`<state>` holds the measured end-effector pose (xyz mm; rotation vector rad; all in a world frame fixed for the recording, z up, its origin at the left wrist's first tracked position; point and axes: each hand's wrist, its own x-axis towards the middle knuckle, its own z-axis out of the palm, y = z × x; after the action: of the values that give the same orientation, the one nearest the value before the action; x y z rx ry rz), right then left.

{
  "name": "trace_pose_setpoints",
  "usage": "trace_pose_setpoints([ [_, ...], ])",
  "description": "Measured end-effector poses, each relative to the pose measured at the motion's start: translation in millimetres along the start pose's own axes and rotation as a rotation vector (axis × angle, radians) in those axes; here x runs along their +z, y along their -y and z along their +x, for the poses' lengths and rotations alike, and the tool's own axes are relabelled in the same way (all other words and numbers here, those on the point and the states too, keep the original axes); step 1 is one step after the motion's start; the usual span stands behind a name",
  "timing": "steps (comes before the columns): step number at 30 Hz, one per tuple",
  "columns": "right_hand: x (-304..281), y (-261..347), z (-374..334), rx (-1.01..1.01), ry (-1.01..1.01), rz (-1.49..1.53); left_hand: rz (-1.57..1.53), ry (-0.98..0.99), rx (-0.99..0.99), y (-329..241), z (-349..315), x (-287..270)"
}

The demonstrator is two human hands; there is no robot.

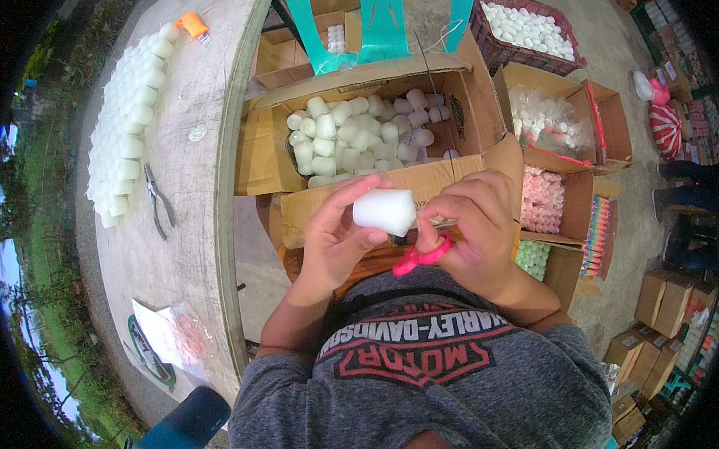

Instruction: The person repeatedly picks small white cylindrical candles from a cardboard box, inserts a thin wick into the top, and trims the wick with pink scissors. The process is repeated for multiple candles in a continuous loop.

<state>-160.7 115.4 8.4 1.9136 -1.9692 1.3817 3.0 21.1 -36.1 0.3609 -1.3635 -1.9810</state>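
On my far left, white wax-like pieces (151, 76) stand in close rows along the table (183, 163), which I take to keep them orderly. An orange tool (192, 24) lies by the far end of the rows. Pliers (159, 202) lie just beside them, probably so they are within reach, and a white sheet (156, 332) and a clear bag (188, 333) lie nearer me.

Next comes the cardboard box (263, 150), its flaps spread, likely to give easy access to the loose heap of white pieces (351, 133) inside.

In front of the box, my left hand (331, 231) is clamped on one white cylinder (384, 211), thumb below and fingers above. It lies sideways, one end turned toward my right hand (478, 229), I judge so that end is exposed.

My right fingers are curled together around pink-handled scissors (406, 262), the handles hanging beneath, perhaps to leave the fingertips free by the cylinder's end. I cannot tell whether they touch it.

Further right, pink pieces (542, 199) and green pieces (532, 258) sit in separate boxes, seemingly sorted by colour.
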Motion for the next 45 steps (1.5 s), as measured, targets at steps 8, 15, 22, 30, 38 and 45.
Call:
trace_pose_setpoints([
  [8,-7.8,-2.9,3.4,-0.082,0.066,-0.004,0.089,-0.028,0.011,-0.7,-0.3,-2.6],
  [15,-7.0,-0.3,3.4,0.131,0.037,0.141,-0.077,-0.146,-0.016,-8.5,4.0,-2.2],
  [22,-11.4,-0.5,2.0,0.039,0.037,0.041,0.028,-0.109,-0.076,-15.9,3.4,0.6],
  [30,-8.1,4.2,5.3,0.116,0.081,0.115,-0.022,-0.113,-0.069,-12.8,3.9,3.3],
  [38,-13.8,-3.0,0.2,0.123,0.151,0.124,-0.072,-0.152,-0.104,-12.0,3.2,-3.0],
  [45,14.3,-0.2,-12.6,0.184,0.215,0.310,-0.327,-0.147,-0.190,-7.3,4.2,18.9],
])
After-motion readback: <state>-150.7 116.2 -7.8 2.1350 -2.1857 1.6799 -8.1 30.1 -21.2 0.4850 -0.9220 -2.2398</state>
